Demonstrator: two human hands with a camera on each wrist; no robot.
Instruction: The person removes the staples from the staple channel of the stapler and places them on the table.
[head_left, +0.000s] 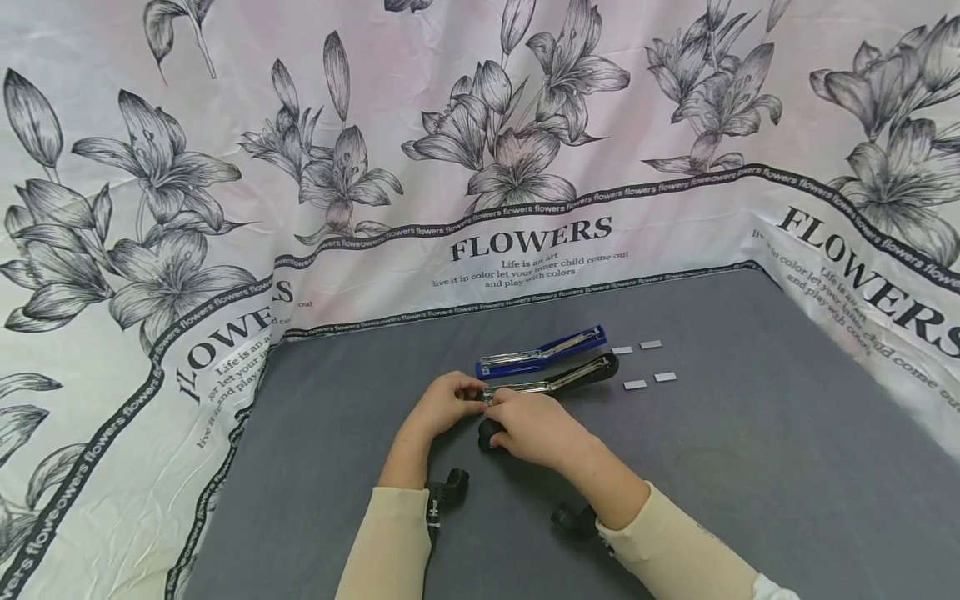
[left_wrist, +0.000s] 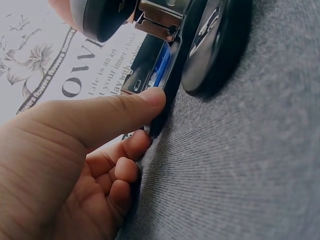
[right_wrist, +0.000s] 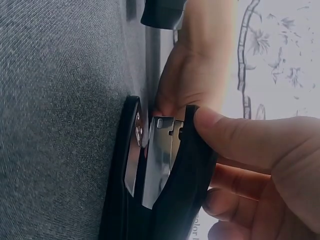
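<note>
Under my right hand [head_left: 536, 425] is a black stapler [head_left: 487, 434]. In the right wrist view, my right thumb and fingers hold its top cover [right_wrist: 187, 160], raised from the metal magazine [right_wrist: 159, 160]; the base [right_wrist: 122, 170] lies along the cloth. Another black stapler [head_left: 588, 373] lies folded wide open just beyond, beside a blue stapler [head_left: 536, 363] opened likewise. My left hand [head_left: 442, 406] is at the folded-open black stapler's left end. In the left wrist view its thumb [left_wrist: 152, 98] and forefinger pinch a black stapler end; which stapler this belongs to, I cannot tell.
Several small light-grey strips [head_left: 634, 385] lie right of the opened staplers. Grey cloth [head_left: 750, 467] covers the table. A white flower-printed curtain [head_left: 525, 167] rises along its back and sides. Each wrist carries a black device [head_left: 573, 521].
</note>
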